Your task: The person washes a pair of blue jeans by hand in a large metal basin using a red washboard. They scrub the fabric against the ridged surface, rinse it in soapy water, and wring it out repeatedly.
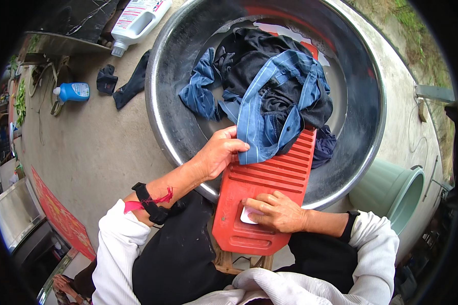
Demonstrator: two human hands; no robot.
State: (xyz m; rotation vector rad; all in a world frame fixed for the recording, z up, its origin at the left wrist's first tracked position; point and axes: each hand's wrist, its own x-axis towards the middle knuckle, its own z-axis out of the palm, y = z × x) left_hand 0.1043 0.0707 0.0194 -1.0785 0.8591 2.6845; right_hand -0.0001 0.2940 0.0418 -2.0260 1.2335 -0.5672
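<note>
My left hand pinches the edge of a blue striped shirt between thumb and fingers. The shirt lies bunched with dark wet cloth over the upper part of a red plastic washboard. My right hand is closed on a white bar, likely soap, against the smooth lower part of the board. The washboard slants out over the near rim of a large metal basin that holds some water. A dark navy cloth lies in the basin, right of the board.
A white detergent bottle, a blue bottle and dark socks lie on the concrete left of the basin. A pale green bucket lies tipped at the right. Another person's hands show at the lower left.
</note>
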